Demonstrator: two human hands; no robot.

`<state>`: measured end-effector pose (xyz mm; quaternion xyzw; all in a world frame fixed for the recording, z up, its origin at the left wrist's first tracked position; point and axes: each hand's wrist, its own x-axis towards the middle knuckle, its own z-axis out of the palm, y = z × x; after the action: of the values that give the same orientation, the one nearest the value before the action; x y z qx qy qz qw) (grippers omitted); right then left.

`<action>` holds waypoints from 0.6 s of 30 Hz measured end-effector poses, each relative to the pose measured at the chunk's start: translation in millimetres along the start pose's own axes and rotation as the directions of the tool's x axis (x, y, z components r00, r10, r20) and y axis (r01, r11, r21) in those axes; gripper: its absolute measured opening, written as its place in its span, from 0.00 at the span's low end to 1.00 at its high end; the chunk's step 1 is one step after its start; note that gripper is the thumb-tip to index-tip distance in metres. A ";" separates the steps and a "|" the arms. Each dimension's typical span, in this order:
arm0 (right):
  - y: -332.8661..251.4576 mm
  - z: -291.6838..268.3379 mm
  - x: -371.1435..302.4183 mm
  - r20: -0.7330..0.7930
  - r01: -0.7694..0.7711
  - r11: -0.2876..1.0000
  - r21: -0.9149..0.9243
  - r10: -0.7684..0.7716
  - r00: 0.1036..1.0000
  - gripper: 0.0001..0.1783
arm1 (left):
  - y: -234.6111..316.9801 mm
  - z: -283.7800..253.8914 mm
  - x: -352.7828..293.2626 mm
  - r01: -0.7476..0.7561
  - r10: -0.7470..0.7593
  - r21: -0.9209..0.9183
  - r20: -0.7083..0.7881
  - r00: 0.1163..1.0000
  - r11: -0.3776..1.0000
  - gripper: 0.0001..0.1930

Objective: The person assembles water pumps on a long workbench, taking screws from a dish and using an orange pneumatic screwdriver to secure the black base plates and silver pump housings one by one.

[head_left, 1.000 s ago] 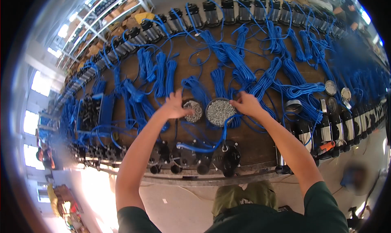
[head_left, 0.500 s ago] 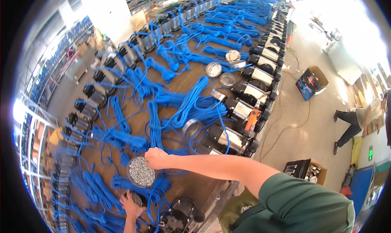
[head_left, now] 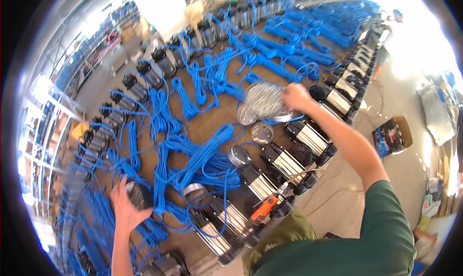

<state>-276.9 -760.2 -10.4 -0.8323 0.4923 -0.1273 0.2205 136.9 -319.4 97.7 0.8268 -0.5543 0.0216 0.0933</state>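
My right hand point(head_left: 295, 95) is stretched out over the table and grips a round silvery perforated disc point(head_left: 263, 100), held tilted above the blue cables. My left hand point(head_left: 124, 206) is low at the left, fingers closed around a dark round perforated disc point(head_left: 137, 194) that rests among the cable bundles. Three similar round metal discs lie near the table's near edge: one point(head_left: 262, 132) below the held disc, one point(head_left: 239, 156) closer to me, one point(head_left: 193, 189) half under cables.
A long brown table point(head_left: 207, 126) carries many coils of blue cable point(head_left: 202, 160) and rows of black and silver pump units point(head_left: 308, 137) along both edges. An orange tool point(head_left: 264, 209) lies near my body. A dark box point(head_left: 391, 136) stands on the floor at right; another person point(head_left: 386, 44) stands far off.
My right hand has lifted the silvery disc and carried it far to the right along the table. My head has turned that way. My left hand stays on the dark disc.
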 end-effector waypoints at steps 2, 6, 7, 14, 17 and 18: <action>47.7 -22.9 23.9 -0.036 -0.146 0.972 0.185 0.155 0.987 0.17 | 62.6 12.9 29.7 -0.013 0.019 -0.127 0.047 0.999 0.992 0.56; 162.5 -37.4 74.3 -0.114 -0.154 0.982 0.110 0.167 0.979 0.19 | 189.9 80.3 101.6 -0.119 0.154 -0.349 0.077 0.985 0.930 0.57; 190.5 -38.2 84.5 -0.120 -0.187 0.978 0.094 0.198 0.973 0.19 | 218.6 104.6 120.4 -0.138 0.185 -0.357 0.102 0.977 0.924 0.57; 258.6 -31.2 146.5 -0.087 -0.207 0.978 -0.001 0.206 0.975 0.20 | 317.9 224.3 185.8 0.016 0.022 -0.131 0.285 0.958 0.991 0.59; 279.1 -15.3 172.0 -0.023 -0.149 0.985 -0.087 0.148 0.989 0.19 | 338.5 254.9 202.0 -0.026 0.036 -0.036 0.341 0.939 0.999 0.59; 273.2 -8.8 176.3 0.034 -0.123 0.988 -0.089 0.126 0.991 0.18 | 341.2 258.9 202.6 -0.030 0.027 0.003 0.354 0.935 1.000 0.59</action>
<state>-404.1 -1031.0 -138.2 -0.8110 0.5440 -0.0752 0.2016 -116.9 -676.0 -83.8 0.8094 -0.5739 -0.1237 -0.0118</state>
